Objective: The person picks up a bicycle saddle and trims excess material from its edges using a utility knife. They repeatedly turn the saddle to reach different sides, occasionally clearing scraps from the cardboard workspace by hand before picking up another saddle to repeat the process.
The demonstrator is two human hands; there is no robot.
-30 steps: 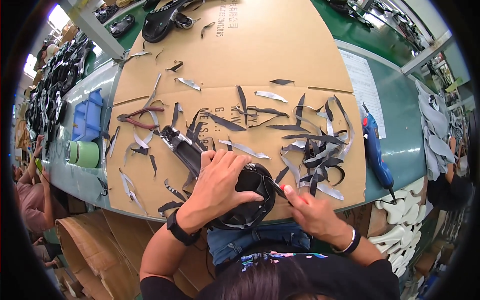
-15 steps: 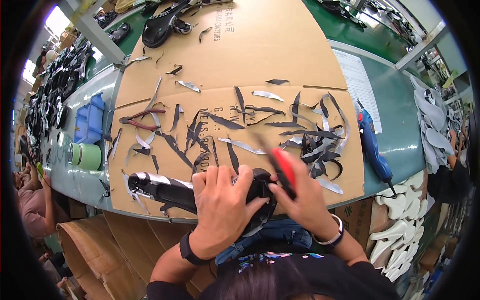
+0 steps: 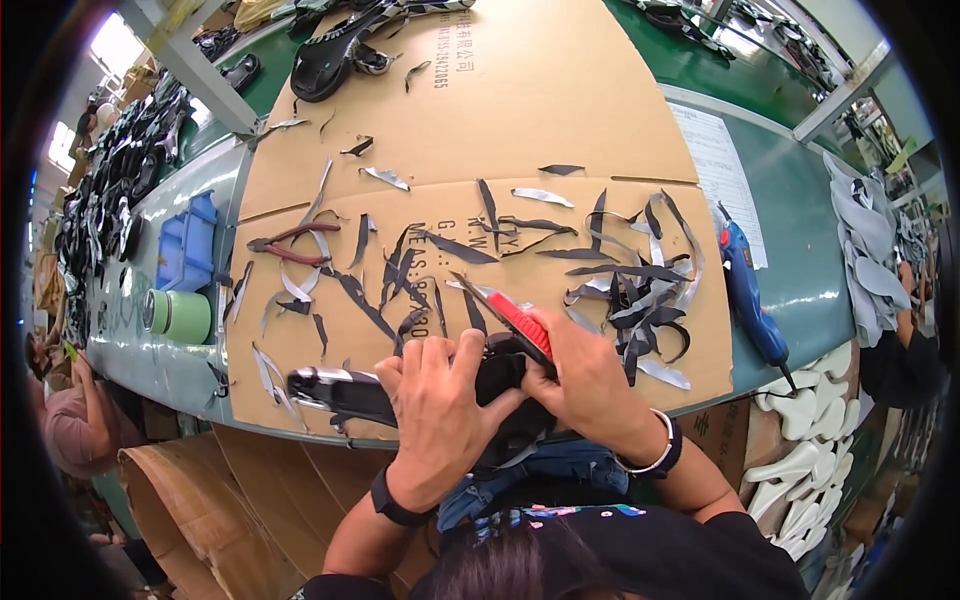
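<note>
A black bicycle saddle (image 3: 400, 392) is being gripped by the left hand (image 3: 437, 410) at the near edge of the cardboard sheet (image 3: 560, 120), its long axis running left-right, nose leftward. A red utility knife (image 3: 505, 318) is being held closed-fisted by the right hand (image 3: 585, 385), blade pointing up-left. Since earlier, the knife is being lowered onto the saddle. Open cardboard is being left beyond the black strips (image 3: 630, 290).
</note>
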